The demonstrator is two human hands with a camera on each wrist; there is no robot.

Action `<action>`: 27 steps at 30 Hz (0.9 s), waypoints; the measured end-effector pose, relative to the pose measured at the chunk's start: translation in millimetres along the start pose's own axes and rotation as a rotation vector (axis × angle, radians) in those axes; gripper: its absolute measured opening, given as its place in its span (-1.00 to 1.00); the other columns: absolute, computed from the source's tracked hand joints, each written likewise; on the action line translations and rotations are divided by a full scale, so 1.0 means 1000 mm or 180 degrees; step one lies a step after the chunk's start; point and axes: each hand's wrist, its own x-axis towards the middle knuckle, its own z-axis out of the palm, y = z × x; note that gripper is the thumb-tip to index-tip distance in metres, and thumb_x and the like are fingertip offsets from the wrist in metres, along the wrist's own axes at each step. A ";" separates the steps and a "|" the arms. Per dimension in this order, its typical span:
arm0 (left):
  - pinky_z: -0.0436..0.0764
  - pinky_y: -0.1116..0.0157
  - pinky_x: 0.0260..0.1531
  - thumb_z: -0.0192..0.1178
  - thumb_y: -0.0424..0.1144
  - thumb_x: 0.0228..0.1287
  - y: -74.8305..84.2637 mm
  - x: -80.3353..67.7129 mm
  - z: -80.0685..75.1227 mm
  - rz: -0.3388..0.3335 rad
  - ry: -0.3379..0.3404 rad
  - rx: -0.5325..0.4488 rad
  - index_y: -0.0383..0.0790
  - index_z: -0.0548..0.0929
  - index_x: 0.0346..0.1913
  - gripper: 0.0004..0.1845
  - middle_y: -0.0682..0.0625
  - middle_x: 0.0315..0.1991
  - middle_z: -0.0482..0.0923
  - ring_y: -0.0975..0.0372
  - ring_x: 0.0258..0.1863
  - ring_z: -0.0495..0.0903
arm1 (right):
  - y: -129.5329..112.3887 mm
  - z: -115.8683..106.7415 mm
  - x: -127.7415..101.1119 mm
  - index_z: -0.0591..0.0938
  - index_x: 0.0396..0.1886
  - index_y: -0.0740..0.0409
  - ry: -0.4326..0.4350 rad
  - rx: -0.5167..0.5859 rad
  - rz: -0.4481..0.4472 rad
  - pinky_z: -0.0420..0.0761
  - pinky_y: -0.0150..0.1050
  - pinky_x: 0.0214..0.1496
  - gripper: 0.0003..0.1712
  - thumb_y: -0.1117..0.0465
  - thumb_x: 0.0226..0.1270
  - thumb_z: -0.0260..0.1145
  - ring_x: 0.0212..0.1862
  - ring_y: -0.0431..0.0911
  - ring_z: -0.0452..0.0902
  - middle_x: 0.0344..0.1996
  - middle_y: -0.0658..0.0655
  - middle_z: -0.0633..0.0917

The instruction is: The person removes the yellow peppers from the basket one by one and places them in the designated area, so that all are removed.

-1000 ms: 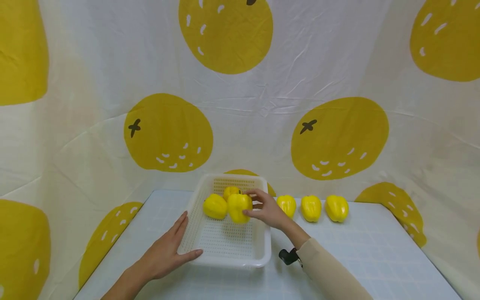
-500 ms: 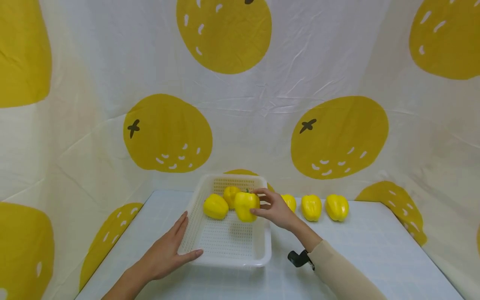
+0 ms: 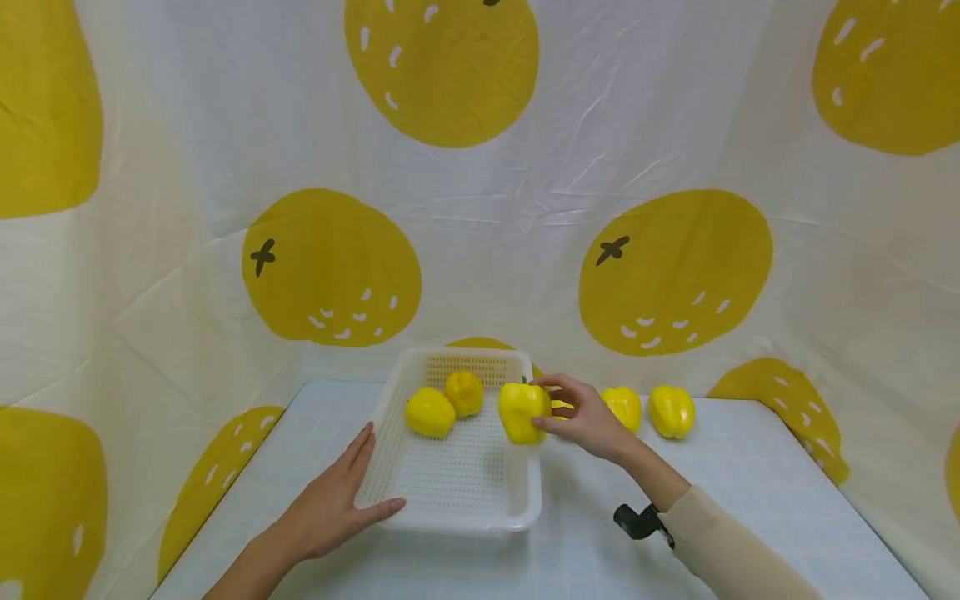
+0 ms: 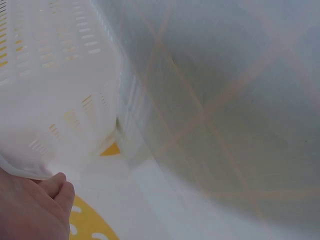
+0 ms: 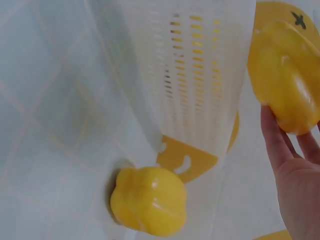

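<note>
One pepper (image 3: 521, 414) to handle gently, pinched in right hand (image 3: 583, 417) at the side of basket (image 3: 457, 525) nearest that hand, best held high to clear the rim, with left hand (image 3: 326, 508) well apart, gripping the corner beneath its thumb against any slide.

6 yellow peppers (image 3: 430, 412) | 1 basket (image 3: 453, 487) | 1 table (image 3: 540, 575) — 1 left hand (image 3: 333, 504) | 1 right hand (image 3: 588, 421)

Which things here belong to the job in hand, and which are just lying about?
Seemingly in the job:
held pepper, in the right hand
white basket, touched by the left hand
two peppers inside
three peppers outside, likely

Just about:
printed backdrop
table covering
black wrist device
</note>
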 end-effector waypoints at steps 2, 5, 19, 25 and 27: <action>0.29 -0.20 0.40 0.09 0.61 0.13 0.000 0.000 0.000 0.0002 0.0000 -0.0008 -0.32 -0.04 0.64 0.32 -0.14 0.68 -0.20 -0.14 0.56 0.13 | -0.001 -0.005 -0.005 0.51 0.34 0.13 0.0005 0.0005 0.0051 0.69 -0.19 0.12 -0.35 0.18 0.29 0.52 0.16 0.16 0.60 0.30 0.26 0.53; 0.29 -0.20 0.41 0.09 0.61 0.13 0.001 0.001 -0.001 0.0005 -0.0006 -0.0008 -0.32 -0.05 0.64 0.32 -0.14 0.68 -0.21 -0.14 0.56 0.13 | 0.000 -0.013 -0.012 0.50 0.35 0.14 0.0039 0.0010 0.0098 0.71 -0.20 0.08 -0.34 0.18 0.30 0.51 0.16 0.18 0.62 0.31 0.28 0.52; 0.29 -0.22 0.40 0.07 0.64 0.11 0.000 0.000 0.000 -0.0021 0.0011 0.0004 -0.33 -0.04 0.64 0.34 -0.16 0.68 -0.20 -0.15 0.55 0.14 | 0.033 -0.040 -0.052 0.54 0.28 0.13 0.0217 -0.0319 0.0477 0.72 -0.23 0.06 -0.35 0.07 0.26 0.54 0.19 0.19 0.58 0.29 0.26 0.52; 0.29 -0.23 0.39 0.09 0.63 0.11 0.000 0.000 0.001 -0.0040 -0.0013 -0.0014 -0.33 -0.03 0.64 0.34 -0.16 0.68 -0.19 -0.16 0.55 0.14 | 0.048 -0.043 -0.062 0.54 0.28 0.17 0.0260 -0.0386 0.0587 0.71 -0.22 0.08 -0.35 0.06 0.27 0.54 0.23 0.21 0.54 0.28 0.25 0.52; 0.29 -0.23 0.39 0.10 0.62 0.11 0.001 0.000 0.000 -0.0054 -0.0024 -0.0016 -0.32 -0.03 0.64 0.33 -0.16 0.68 -0.20 -0.16 0.55 0.14 | 0.053 -0.042 -0.064 0.54 0.27 0.18 0.0252 -0.0371 0.0633 0.70 -0.22 0.09 -0.35 0.06 0.27 0.54 0.25 0.21 0.52 0.29 0.25 0.52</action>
